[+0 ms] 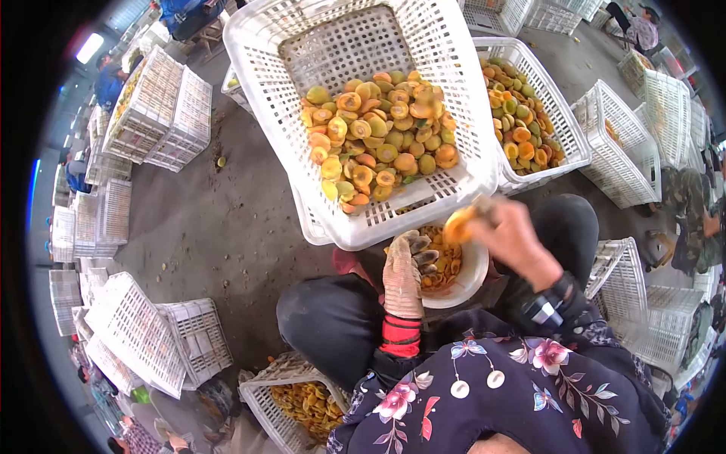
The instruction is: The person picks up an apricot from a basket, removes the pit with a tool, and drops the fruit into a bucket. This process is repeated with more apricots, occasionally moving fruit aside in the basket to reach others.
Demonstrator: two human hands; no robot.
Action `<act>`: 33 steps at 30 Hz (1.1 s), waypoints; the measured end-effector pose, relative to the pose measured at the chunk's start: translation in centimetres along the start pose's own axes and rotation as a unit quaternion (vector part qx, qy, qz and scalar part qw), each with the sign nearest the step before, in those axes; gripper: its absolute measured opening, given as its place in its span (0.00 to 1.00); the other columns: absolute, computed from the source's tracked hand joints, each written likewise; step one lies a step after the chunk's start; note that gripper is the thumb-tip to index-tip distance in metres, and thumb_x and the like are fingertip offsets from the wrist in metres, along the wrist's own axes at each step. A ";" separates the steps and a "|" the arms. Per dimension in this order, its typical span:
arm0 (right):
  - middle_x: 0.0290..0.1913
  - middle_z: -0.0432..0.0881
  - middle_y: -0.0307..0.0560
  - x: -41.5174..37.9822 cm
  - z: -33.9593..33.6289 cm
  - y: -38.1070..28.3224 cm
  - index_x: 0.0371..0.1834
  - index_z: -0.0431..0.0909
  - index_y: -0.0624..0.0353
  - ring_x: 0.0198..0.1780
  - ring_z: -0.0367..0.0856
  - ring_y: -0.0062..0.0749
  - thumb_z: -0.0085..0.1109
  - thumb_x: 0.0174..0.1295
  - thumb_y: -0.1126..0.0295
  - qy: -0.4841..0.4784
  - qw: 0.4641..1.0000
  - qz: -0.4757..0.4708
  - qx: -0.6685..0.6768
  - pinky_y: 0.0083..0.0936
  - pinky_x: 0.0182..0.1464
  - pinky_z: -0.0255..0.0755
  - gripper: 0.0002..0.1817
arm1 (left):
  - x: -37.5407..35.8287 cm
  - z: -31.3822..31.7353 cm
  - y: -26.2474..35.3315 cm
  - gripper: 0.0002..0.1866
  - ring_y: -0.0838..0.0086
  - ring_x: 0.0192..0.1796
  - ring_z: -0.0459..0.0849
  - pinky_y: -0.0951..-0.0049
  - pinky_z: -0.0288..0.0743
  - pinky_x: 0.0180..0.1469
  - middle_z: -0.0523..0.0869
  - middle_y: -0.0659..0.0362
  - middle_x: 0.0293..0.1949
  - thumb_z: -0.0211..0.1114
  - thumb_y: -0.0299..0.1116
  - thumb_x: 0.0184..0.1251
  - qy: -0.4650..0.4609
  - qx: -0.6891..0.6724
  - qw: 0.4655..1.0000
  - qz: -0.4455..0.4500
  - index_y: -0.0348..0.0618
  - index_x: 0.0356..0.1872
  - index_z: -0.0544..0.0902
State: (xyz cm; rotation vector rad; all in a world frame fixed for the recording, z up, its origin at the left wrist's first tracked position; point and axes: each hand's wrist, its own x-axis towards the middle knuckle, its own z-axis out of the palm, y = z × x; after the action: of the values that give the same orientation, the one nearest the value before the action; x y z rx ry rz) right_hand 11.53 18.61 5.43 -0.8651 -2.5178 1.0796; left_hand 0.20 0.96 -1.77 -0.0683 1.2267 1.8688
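Observation:
My right hand, bare and blurred by motion, is closed on an orange apricot above the right rim of a white bucket. Small orange-brown pieces that look like apricot stones lie in the bucket. My left hand wears a pale glove with dark fingertips and a red band at the wrist. Its fingers curl over the bucket's left side; whatever they hold is hidden. Just beyond both hands, a white plastic crate tilts towards me, with many halved apricots in its lower part.
Another crate of apricots stands behind at the right. By my left leg sits a crate of orange pieces. Stacked crates line both sides. Other people sit farther off. Small debris dots the grey floor.

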 end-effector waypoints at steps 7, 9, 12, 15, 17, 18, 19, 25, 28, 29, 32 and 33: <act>0.38 0.86 0.58 8.7 0.3 0.6 0.52 0.77 0.67 0.38 0.86 0.44 0.67 0.57 0.62 0.043 0.993 0.051 -0.099 0.36 0.42 0.77 0.24 | -0.2 0.3 0.9 0.20 0.69 0.40 0.86 0.71 0.79 0.41 0.86 0.54 0.44 0.52 0.46 0.79 0.073 -0.011 0.997 0.030 0.38 0.55 0.78; 0.38 0.85 0.59 10.9 5.9 1.8 0.49 0.77 0.67 0.41 0.85 0.49 0.66 0.56 0.60 -0.025 0.999 -0.002 -0.046 0.40 0.44 0.77 0.24 | -0.5 0.1 1.2 0.19 0.71 0.50 0.83 0.69 0.77 0.53 0.84 0.55 0.49 0.50 0.41 0.80 0.068 0.192 0.966 0.162 0.37 0.57 0.78; 0.38 0.84 0.61 14.8 12.5 3.8 0.46 0.77 0.67 0.43 0.84 0.56 0.65 0.56 0.58 -0.067 0.996 -0.039 -0.038 0.43 0.45 0.76 0.23 | 0.5 -1.0 -0.1 0.20 0.71 0.53 0.81 0.69 0.76 0.57 0.82 0.55 0.52 0.48 0.40 0.81 0.082 0.030 0.993 0.077 0.36 0.58 0.78; 0.39 0.83 0.64 16.6 16.2 4.1 0.45 0.76 0.67 0.44 0.82 0.61 0.64 0.56 0.58 -0.116 0.989 -0.019 -0.087 0.46 0.47 0.76 0.23 | 0.7 -1.5 -0.2 0.20 0.71 0.53 0.82 0.69 0.76 0.57 0.83 0.55 0.52 0.48 0.41 0.81 0.080 0.106 0.982 0.132 0.36 0.58 0.77; 0.39 0.82 0.68 17.4 16.9 4.1 0.47 0.74 0.67 0.45 0.81 0.63 0.64 0.55 0.58 -0.150 0.983 -0.001 -0.110 0.46 0.46 0.74 0.24 | 0.9 -1.4 -0.2 0.19 0.70 0.52 0.82 0.69 0.76 0.57 0.83 0.56 0.52 0.49 0.40 0.80 0.094 0.079 0.987 0.107 0.36 0.59 0.77; 0.39 0.82 0.68 17.3 16.8 4.3 0.47 0.74 0.67 0.45 0.81 0.63 0.64 0.55 0.58 -0.151 0.982 -0.001 -0.110 0.46 0.46 0.74 0.24 | 0.8 -1.3 0.1 0.19 0.70 0.52 0.82 0.69 0.76 0.57 0.83 0.56 0.52 0.49 0.40 0.80 0.095 0.079 0.987 0.107 0.36 0.59 0.77; 0.39 0.82 0.66 16.9 16.4 4.5 0.47 0.74 0.66 0.44 0.81 0.60 0.65 0.55 0.59 -0.136 0.990 -0.031 -0.023 0.45 0.45 0.74 0.24 | 0.6 -1.2 0.3 0.20 0.70 0.52 0.82 0.69 0.76 0.56 0.83 0.56 0.52 0.50 0.41 0.80 0.099 0.048 0.990 0.087 0.36 0.59 0.76; 0.37 0.82 0.53 10.1 10.0 0.6 0.52 0.75 0.63 0.40 0.81 0.36 0.68 0.53 0.62 -0.162 0.974 -0.037 0.153 0.33 0.46 0.74 0.25 | 0.5 -0.8 0.2 0.20 0.70 0.49 0.83 0.68 0.78 0.53 0.84 0.56 0.50 0.53 0.43 0.79 0.111 -0.046 0.988 0.093 0.38 0.59 0.76; 0.40 0.83 0.47 5.6 7.0 -1.4 0.55 0.75 0.60 0.42 0.79 0.26 0.69 0.53 0.65 -0.171 0.959 -0.026 0.226 0.28 0.50 0.74 0.26 | -0.5 0.3 2.4 0.21 0.71 0.47 0.84 0.67 0.79 0.51 0.85 0.56 0.48 0.52 0.42 0.79 0.114 -0.081 0.990 0.021 0.37 0.60 0.76; 0.42 0.84 0.44 4.2 6.3 -1.8 0.56 0.75 0.59 0.44 0.79 0.23 0.70 0.52 0.67 -0.194 0.944 -0.009 0.268 0.26 0.52 0.74 0.26 | -0.2 -0.5 1.9 0.20 0.70 0.52 0.82 0.69 0.76 0.56 0.83 0.55 0.51 0.49 0.40 0.80 0.072 0.047 0.993 0.079 0.34 0.58 0.77; 0.46 0.83 0.41 1.5 5.4 -2.2 0.57 0.74 0.59 0.48 0.78 0.21 0.71 0.51 0.71 -0.198 0.923 -0.018 0.330 0.25 0.57 0.72 0.28 | 0.7 -0.7 0.4 0.24 0.70 0.53 0.82 0.71 0.76 0.57 0.84 0.55 0.51 0.45 0.45 0.82 0.031 0.016 0.998 0.045 0.32 0.55 0.79; 0.46 0.83 0.41 0.8 5.3 -2.4 0.57 0.74 0.59 0.48 0.78 0.21 0.71 0.51 0.71 -0.197 0.923 -0.017 0.330 0.25 0.57 0.72 0.28 | 0.6 -0.6 0.4 0.25 0.70 0.53 0.82 0.71 0.76 0.57 0.84 0.55 0.50 0.46 0.48 0.82 0.000 -0.033 0.999 0.040 0.33 0.55 0.79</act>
State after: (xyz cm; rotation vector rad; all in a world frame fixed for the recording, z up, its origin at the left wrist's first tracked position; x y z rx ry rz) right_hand 7.45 14.78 3.57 -0.4338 -2.1534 2.0826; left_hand -0.70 0.86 -2.09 -0.0550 1.1822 1.9791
